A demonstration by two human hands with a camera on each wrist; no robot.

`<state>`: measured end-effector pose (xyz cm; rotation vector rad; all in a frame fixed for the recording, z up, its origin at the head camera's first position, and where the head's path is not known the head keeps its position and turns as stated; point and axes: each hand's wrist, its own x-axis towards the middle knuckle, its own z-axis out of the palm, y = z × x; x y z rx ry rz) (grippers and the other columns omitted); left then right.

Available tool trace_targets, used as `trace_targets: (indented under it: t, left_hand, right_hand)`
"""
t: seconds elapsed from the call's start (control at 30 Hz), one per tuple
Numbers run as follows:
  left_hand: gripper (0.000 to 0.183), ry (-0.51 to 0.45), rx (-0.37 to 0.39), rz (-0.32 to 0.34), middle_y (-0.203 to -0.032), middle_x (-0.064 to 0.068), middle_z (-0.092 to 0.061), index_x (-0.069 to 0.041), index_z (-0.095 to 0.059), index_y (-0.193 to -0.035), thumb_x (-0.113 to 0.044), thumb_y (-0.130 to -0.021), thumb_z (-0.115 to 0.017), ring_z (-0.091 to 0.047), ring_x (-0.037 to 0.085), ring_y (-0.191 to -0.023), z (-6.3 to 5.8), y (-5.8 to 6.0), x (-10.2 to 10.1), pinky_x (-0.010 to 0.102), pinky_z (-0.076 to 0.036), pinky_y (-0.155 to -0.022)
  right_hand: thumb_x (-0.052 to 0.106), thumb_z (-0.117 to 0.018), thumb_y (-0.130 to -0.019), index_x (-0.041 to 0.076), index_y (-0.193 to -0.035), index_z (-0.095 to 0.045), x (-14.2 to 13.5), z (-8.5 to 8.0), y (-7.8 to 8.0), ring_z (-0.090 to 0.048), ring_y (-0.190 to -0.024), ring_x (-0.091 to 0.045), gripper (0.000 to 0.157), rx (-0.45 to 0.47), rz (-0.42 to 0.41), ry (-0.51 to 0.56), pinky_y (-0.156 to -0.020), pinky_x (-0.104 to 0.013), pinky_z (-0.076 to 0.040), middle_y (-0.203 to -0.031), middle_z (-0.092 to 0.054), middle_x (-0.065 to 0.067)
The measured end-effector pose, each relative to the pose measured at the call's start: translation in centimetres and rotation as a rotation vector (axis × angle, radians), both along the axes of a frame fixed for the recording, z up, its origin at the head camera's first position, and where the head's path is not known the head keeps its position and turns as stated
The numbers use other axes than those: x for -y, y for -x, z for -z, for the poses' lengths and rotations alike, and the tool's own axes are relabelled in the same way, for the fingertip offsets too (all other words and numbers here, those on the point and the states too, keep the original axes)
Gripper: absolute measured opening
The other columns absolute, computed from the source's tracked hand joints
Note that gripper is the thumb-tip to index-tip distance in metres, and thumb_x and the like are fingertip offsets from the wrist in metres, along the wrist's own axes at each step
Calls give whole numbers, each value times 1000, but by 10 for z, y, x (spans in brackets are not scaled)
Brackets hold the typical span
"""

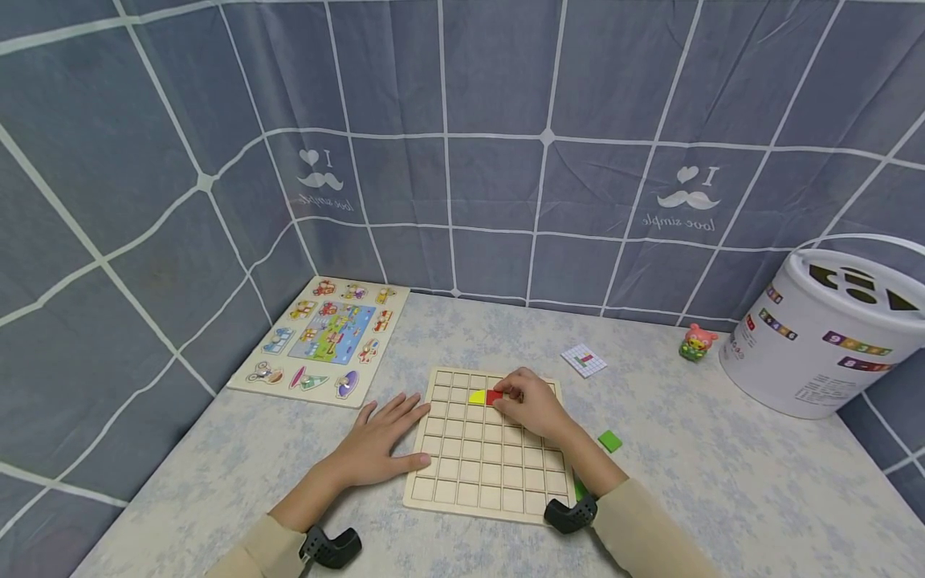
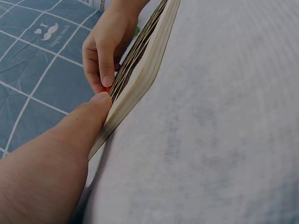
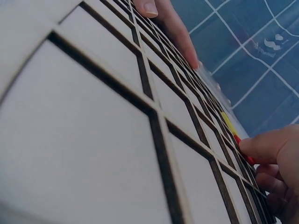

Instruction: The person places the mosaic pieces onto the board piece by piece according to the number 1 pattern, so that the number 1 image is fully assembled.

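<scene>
1. On the wooden grid board, toward its far edge, we see the red tile directly right of the yellow tile, the two side by side in one row running left to right.
2. Our right hand is the nearer one: it comes over the board from the right, and the red tile lies just left of its fingertips, pinched between thumb and curled fingers. We cannot tell whether the tile sits fully down in its cell.
3. The red tile looks about square, so we find no long axis to go by; its alignment with the cell walls and the yellow tile is what matters.
4. Our left hand is spread, holding nothing, its fingers and thumb touching the board's left edge; from it, the red tile lies farther away and to the right.
5. Right of the board we have a green tile.
</scene>
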<state>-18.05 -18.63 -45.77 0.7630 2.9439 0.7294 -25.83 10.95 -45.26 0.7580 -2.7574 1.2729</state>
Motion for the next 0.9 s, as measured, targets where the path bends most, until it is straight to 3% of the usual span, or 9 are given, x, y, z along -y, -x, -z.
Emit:
trace_targets:
  t: [0.47,0.7,0.9]
  left_hand:
    - [81,6,7,2,-159,8,-27,-17,-35,-154,-60,-89,-58,-18,31,-146,2,0,0,64,-6,-111]
    - [81,16,12,-11,-159,7,-27,-18,-35,-154,-61,-89,-58,-18,31,-147,0,1,0,63,-6,-111]
    - [82,17,5,-7,-159,7,-27,-18,-35,-154,-62,-89,-57,-18,30,-147,2,1,0,64,-6,-111]
  right_hand:
    - [14,-72,-90,7,-108,-72,-4,0,-1,-52,-85,-15,19,17,-18,8,-71,-31,-46,-100,-57,1]
    - [13,-69,-92,5,-111,-70,-13,-5,-3,-57,-93,-18,21,40,-70,67,-81,-33,-50,-103,-62,-1]
    - [13,-69,-92,6,-107,-71,-24,-7,-7,-59,-93,-18,16,35,-32,81,-81,-34,-51,-100,-63,1]
